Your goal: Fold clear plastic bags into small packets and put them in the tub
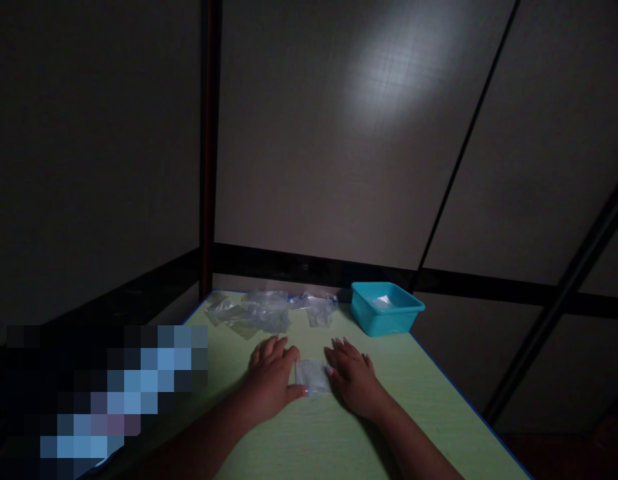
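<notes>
We have a small clear plastic bag (313, 378) lying flat on the pale green table (289, 450), near the middle, between our two hands. The left hand (273, 380) is spread rather than closed — its thumb on the bag's near left corner, its index finger by the far left one. The right hand (357, 381) is also loose, palm down, fingers stretched toward the far side, thumb at the bag's right edge. Beyond them, at far left, we see overlapping clear bags (269, 311); a crumpled clear bag (321, 310) lies right of those. At far right stands a turquoise plastic basin (389, 324) — clear plastic (382, 302) shows inside it.
</notes>
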{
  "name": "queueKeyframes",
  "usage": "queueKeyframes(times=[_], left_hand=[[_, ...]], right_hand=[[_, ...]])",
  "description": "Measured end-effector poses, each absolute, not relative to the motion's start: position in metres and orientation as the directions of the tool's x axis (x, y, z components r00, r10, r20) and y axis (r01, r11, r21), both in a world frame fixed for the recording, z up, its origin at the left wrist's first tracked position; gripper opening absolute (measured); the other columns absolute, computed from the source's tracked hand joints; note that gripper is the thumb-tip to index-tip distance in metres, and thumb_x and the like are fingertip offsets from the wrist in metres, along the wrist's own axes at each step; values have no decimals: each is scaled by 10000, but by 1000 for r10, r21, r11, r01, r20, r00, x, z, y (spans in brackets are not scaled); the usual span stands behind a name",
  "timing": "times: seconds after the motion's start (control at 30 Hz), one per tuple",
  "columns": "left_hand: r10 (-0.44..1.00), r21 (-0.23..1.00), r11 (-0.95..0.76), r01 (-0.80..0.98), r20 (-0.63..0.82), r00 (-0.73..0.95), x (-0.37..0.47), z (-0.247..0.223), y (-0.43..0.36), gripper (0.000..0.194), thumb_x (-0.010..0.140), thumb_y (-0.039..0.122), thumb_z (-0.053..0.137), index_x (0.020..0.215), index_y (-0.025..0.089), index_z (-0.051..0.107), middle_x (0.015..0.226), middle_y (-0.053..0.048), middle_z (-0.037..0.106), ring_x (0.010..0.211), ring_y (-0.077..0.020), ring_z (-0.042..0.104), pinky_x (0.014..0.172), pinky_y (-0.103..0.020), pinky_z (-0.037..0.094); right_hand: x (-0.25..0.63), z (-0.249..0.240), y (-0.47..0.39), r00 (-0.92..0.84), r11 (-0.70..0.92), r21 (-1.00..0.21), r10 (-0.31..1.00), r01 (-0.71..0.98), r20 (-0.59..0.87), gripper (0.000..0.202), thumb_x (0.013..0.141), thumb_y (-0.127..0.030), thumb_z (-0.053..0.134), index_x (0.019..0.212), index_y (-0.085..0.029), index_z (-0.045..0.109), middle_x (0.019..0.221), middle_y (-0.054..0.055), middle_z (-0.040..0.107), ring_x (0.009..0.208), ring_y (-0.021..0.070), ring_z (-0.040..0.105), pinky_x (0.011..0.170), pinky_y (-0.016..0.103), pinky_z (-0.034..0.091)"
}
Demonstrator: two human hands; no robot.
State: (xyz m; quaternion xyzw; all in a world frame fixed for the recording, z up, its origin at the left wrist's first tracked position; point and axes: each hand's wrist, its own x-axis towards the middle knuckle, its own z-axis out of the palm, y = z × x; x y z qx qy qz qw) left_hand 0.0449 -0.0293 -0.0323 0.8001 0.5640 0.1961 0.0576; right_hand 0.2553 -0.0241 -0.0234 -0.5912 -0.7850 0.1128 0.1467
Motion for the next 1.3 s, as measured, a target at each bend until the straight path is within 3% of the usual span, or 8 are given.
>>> queueKeyframes(times=[0.2,0.47,0.73,1.0,1.17,1.3], left_hand=[[926,322,-357,877,248,286,45,-31,-31,467,611,495,669,1006,289,528,1316,-57,402,1272,-294,218,1014,-476,153],[929,320,-353,879,233,288,45,-27,-32,470,621,499,659,1023,294,526,1294,-61,421,1269,-290,230,1012,-463,167],[930,322,-351,879,233,286,45,-27,-32,498,618,509,659,1049,296,526,1320,-65,404,1272,-296,224,1015,-479,156],[859,350,-494,796,337,385,47,-23,-34,428,673,413,659,1069,306,536,1319,-32,405,1254,-266,249,1021,-427,192],[763,393,-645,655,385,520,52,-11,-43,278,713,306,647,980,280,573,1117,-7,531,1076,-199,423,924,-304,321],[723,381,-691,614,385,574,52,-11,-44,154,763,309,605,908,257,592,942,0,566,945,-174,470,833,-275,356]], right_hand=[[254,-21,-25,-252,282,-392,959,876,127,427,822,-404,427,1242,-334,446,1415,41,287,1317,250,157,994,571,114],[252,-15,-32,-439,426,-418,896,802,72,503,754,-499,520,1239,-400,429,1449,27,184,1330,264,76,989,580,32],[252,-17,-30,-433,416,-414,899,809,57,537,729,-484,555,1243,-378,436,1446,47,187,1331,260,68,993,566,33],[252,-19,-29,-440,424,-405,896,810,58,544,726,-495,557,1244,-393,426,1447,35,181,1331,253,73,995,564,47],[252,-18,-30,-441,422,-414,896,806,56,544,728,-480,559,1247,-386,425,1447,43,189,1332,252,67,999,555,41],[252,-18,-30,-446,424,-415,894,805,48,554,732,-477,552,1259,-380,412,1450,44,181,1333,253,54,1003,546,32]])
